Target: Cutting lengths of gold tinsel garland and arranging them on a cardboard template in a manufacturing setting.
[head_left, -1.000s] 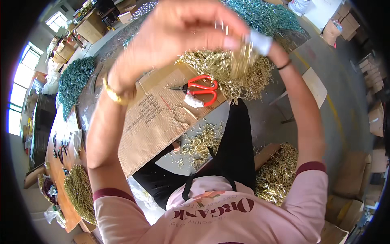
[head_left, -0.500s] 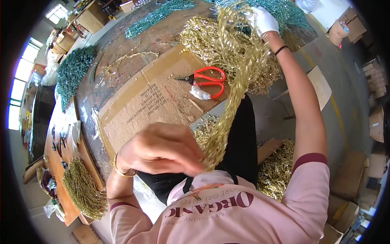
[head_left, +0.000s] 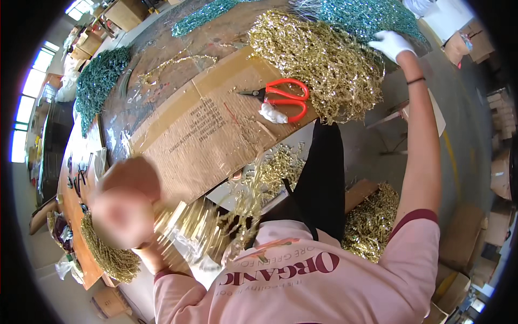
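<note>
Low at the left, my bare left hand (head_left: 125,202) is smeared by motion, its fingers indistinct. A blurred bunch of gold tinsel strands (head_left: 202,229) trails from it across my lap, and the hand appears closed on its end. My right hand (head_left: 393,45), in a white glove, lies at the far right with fingers stretched out. It rests between a large heap of gold tinsel (head_left: 318,65) and a teal tinsel pile (head_left: 372,19), holding nothing I can see. Red-handled scissors (head_left: 288,99) with white wrapping on one loop lie on a flattened cardboard sheet (head_left: 189,129).
Dark green tinsel (head_left: 100,92) hangs over the table's left side. Another gold tinsel bundle (head_left: 108,251) lies on a wooden board with hand tools. More gold tinsel (head_left: 372,221) sits in a carton by my right side. Cardboard boxes (head_left: 499,173) line the right side.
My left hand has swung left, with the gold tinsel strands following it off the heap. My right hand has moved a little right and down, away from the strands.
</note>
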The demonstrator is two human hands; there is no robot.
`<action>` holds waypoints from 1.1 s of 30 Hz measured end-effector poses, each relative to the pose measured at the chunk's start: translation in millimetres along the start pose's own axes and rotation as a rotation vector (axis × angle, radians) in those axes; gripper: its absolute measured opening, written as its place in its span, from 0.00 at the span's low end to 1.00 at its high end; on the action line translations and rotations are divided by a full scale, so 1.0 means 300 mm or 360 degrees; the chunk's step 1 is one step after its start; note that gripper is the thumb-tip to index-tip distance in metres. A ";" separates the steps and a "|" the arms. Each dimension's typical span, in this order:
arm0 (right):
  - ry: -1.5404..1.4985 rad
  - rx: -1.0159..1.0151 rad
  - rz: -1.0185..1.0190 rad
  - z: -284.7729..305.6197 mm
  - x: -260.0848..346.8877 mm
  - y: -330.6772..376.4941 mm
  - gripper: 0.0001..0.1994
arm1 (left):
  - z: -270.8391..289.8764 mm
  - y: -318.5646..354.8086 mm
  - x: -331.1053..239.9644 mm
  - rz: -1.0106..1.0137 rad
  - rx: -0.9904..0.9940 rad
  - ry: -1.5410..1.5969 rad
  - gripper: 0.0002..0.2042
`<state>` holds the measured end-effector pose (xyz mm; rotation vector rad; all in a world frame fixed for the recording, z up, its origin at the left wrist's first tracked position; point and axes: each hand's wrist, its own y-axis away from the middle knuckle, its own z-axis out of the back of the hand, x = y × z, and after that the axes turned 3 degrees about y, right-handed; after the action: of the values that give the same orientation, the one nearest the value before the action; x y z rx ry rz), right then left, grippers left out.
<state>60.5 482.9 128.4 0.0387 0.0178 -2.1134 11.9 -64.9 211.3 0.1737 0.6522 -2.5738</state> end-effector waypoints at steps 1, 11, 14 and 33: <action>0.0166 -0.0158 -0.0200 0.073 0.037 0.088 0.25 | -0.083 -0.040 0.030 -0.0174 -0.0249 0.1363 0.09; -0.2208 0.1231 0.0857 0.022 0.912 0.613 0.20 | -0.207 -0.123 0.061 -0.0050 -0.0055 0.1659 0.11; -0.2022 0.1112 0.1035 -0.096 0.877 0.675 0.19 | -0.189 0.004 0.163 0.0095 -0.0059 0.1737 0.08; -0.0912 0.0265 0.1342 -0.222 0.752 0.688 0.16 | -0.167 0.776 0.485 0.1209 -0.0221 0.1449 0.08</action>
<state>122.2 185.1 54.7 -0.3947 -0.4408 -1.2189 -4.6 -281.6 36.3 1.3065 0.8406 -1.6157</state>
